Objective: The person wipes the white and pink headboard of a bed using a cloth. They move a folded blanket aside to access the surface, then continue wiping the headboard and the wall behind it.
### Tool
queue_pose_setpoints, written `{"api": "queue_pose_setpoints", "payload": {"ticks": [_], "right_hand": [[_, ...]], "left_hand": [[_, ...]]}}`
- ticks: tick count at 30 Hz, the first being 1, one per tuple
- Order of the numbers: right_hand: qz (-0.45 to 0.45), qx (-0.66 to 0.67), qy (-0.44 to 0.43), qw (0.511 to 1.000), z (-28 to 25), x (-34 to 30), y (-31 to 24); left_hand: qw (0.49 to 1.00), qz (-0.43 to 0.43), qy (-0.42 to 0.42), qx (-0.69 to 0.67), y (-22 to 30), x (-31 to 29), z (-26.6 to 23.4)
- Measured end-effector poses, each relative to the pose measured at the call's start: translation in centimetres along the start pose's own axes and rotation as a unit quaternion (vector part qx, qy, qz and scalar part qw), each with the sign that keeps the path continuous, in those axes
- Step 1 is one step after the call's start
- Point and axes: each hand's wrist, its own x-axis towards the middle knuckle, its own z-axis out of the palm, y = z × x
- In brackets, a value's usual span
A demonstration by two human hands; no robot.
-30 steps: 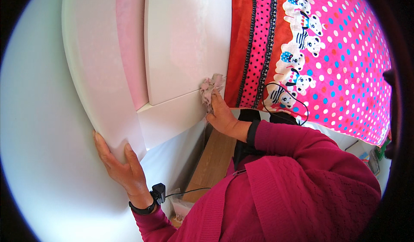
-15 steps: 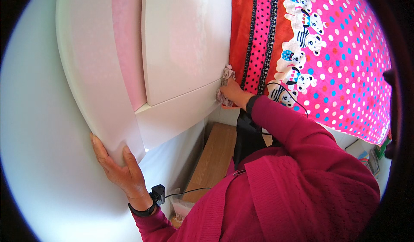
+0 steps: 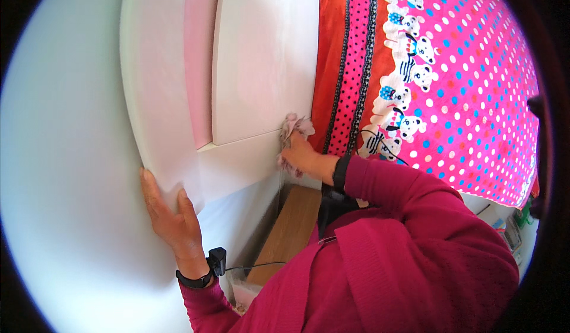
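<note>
- Right hand [image 3: 303, 155]: fingers closed around a crumpled pinkish cloth [image 3: 293, 126], which is pressed against the right edge of the white headboard [image 3: 261, 66], at the level of the ledge where the upper panel meets the lower one.
- The cloth shows above and below the hand; its middle is covered by the fingers, so its full size cannot be made out.
- Left hand [image 3: 169, 214]: open, fingers spread, flat against the lower left rim of the headboard, holding nothing. The palm faces the board and is not seen.
- Both wrists carry a dark band; a small black device [image 3: 216, 258] with a thin cable sits at the left wrist. Where the cable ends is hidden behind the magenta sleeve [image 3: 415, 256].
- Headboard: white, rounded outer frame, a pink-tinted recess [image 3: 199, 66] between frame and raised panel. Its top is cut off by the picture's upper edge.
- Just right of the cloth hangs a bedcover [image 3: 463, 83]: orange band, black-dotted pink strip, then pink ground with white and blue dots and a row of small bear figures. It touches or nearly touches the headboard's edge; which cannot be told.
- A wooden board [image 3: 291, 232] lies below the right hand, partly hidden by the person's body.
- Small items at the far right rim are too distorted to identify.
</note>
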Motion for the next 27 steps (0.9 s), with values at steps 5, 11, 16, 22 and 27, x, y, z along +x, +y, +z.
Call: {"api": "queue_pose_setpoints", "payload": {"ticks": [5,11,16,22,27], "right_hand": [[-0.249,-0.214,0.062,0.942,3.2,-3.9,-1.2],[-0.528,-0.386,0.041,0.755,4.5,-4.8,-3.0],[-0.649,-0.424,0.060,0.629,1.0,-1.8,-4.5],[-0.735,-0.419,0.029,0.532,-2.2,1.7,-8.6],[-0.738,-0.431,0.078,0.514,-3.2,2.8,-13.2]], "left_hand": [[1.000,0.029,0.007,0.007,-0.1,0.2,-0.1],[1.000,0.002,-0.013,0.013,0.5,0.2,-0.4],[1.000,0.006,-0.017,0.005,0.5,0.3,-0.5],[1.000,0.013,-0.023,0.009,0.4,0.3,-0.6],[1.000,0.013,-0.027,0.000,0.7,0.2,-0.9]]}}
